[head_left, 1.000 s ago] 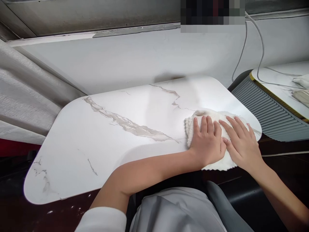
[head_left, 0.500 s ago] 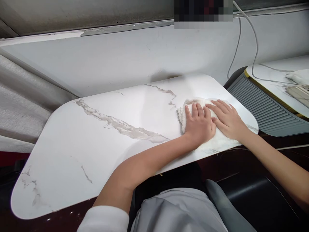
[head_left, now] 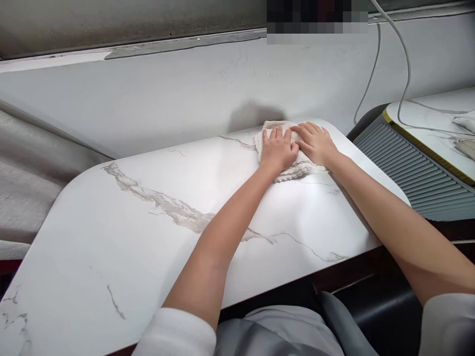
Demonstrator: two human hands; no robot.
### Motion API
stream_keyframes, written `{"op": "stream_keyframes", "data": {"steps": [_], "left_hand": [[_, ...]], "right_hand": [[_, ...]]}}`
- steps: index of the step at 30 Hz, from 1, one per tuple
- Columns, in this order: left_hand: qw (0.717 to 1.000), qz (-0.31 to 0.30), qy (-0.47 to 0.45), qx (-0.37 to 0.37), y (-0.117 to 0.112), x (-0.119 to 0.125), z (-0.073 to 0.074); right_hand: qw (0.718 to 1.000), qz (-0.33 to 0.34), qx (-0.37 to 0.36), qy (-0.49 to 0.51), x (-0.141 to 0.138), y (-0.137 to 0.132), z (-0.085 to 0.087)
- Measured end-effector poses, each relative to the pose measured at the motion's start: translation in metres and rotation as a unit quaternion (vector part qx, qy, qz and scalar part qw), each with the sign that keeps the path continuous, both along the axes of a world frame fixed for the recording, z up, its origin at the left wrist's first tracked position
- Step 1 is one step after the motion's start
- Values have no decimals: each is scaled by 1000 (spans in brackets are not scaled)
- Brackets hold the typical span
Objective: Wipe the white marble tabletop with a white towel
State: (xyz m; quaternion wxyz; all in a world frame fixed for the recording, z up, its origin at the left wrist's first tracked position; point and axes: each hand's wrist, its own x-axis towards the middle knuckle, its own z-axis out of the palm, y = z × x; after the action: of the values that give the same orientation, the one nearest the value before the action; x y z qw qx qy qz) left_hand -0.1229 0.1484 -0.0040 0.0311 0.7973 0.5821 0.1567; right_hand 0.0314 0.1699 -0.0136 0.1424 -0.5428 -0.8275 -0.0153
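A white cloth (head_left: pixel 297 170) with a scalloped edge lies bunched on the white marble-patterned tabletop (head_left: pixel 148 267), close to its far edge by the wall. My left hand (head_left: pixel 279 150) presses flat on the cloth's left part, fingers stretched toward the wall. Beside it, my right hand (head_left: pixel 314 143) lies on the cloth's right part with its fingers extended and pointing left. Both hands are open and rest on top of the cloth, their thumbs close together. The part of the cloth under the palms is hidden.
A white wall (head_left: pixel 166 104) runs along the table's far side. Pale curtain fabric (head_left: pixel 29 173) hangs at the left. A ribbed grey cabinet (head_left: pixel 415 168) with a gold-edged top stands at right, and a white cable (head_left: pixel 408 64) drops onto it. A black chair (head_left: pixel 374 306) is below.
Both hands have slid the cloth away from the table's near right edge, forward and slightly left, to the far edge. My arms reach out straighter, and the view has shifted slightly.
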Motion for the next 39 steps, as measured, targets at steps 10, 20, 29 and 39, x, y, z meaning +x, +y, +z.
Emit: {"op": "stream_keyframes", "data": {"steps": [10,20,29,39], "left_hand": [[1000,24,-8,6,47,-11,0],[999,31,-11,14,58,-13,-3],[999,48,-13,14,49,-23,-3],[995,95,21,11,25,-49,0]], "right_hand": [[999,16,-8,36,-12,55,-1],[1000,14,-21,16,-16,67,1],[1000,1,-12,11,-30,61,-3],[999,28,-19,25,-63,49,-2]]}}
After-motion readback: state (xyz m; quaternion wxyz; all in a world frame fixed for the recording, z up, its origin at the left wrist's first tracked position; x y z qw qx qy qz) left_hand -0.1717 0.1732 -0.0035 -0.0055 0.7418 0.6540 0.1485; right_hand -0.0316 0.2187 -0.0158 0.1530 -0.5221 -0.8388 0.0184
